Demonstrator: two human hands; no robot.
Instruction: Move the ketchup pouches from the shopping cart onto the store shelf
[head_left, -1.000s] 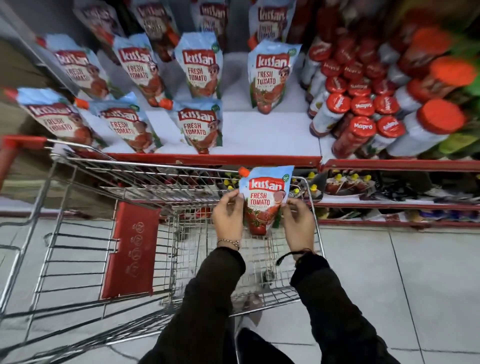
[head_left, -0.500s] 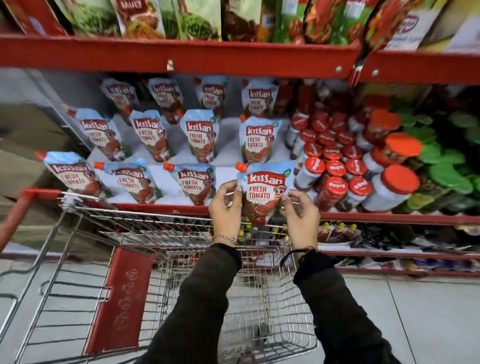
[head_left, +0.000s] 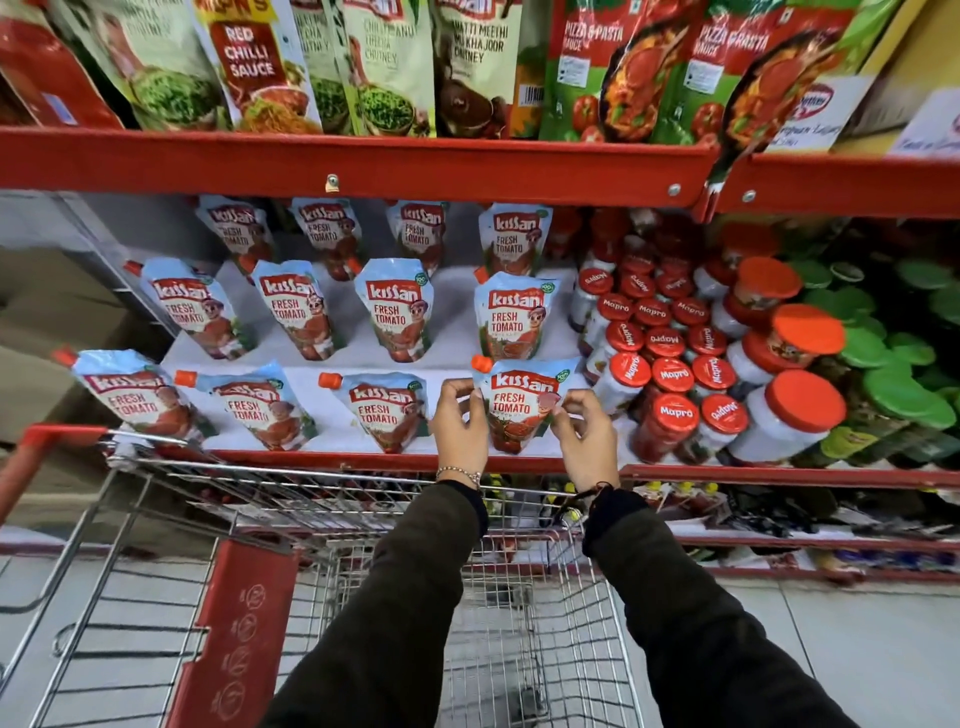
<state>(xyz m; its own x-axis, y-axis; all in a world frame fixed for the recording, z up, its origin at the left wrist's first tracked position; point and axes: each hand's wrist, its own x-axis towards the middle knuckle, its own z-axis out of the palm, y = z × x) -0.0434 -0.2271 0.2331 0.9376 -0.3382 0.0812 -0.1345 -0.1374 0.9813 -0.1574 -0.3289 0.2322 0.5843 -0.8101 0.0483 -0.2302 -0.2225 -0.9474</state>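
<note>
Holding one ketchup pouch (head_left: 523, 404) upright at the front of the store shelf (head_left: 363, 460), both hands on it. Left hand (head_left: 460, 429) pinches the pouch's left edge near the top, right hand (head_left: 584, 435) pinches the right edge; fingers of both are closed on the film. The pouch bottom sits at or just above the shelf surface, close behind the red front lip; contact can't be confirmed from here.

Placement: rightmost slot of the front row. To its left, three pouches (head_left: 387, 410) already stand in that row, the nearest just beside the left hand. Directly behind it is another pouch (head_left: 511, 317), second row, with a further row behind that. Each column runs front to back.

Right side is tight: red-capped Mapro bottles (head_left: 670, 415) start just beside the right hand, with larger orange-lidded jars (head_left: 795, 410) further right. Little spare width between the held pouch and the bottles.

Overhead, the red edge of the upper shelf (head_left: 332, 161) is well above the hands, with plenty of headroom. Sauce packs (head_left: 254, 62) lean out over that edge.

Below, the shopping cart (head_left: 322, 486) is parked against the shelf; its wire front rim is just under the shelf lip. Both forearms reach over the basket. Visible basket floor shows no pouches.
</note>
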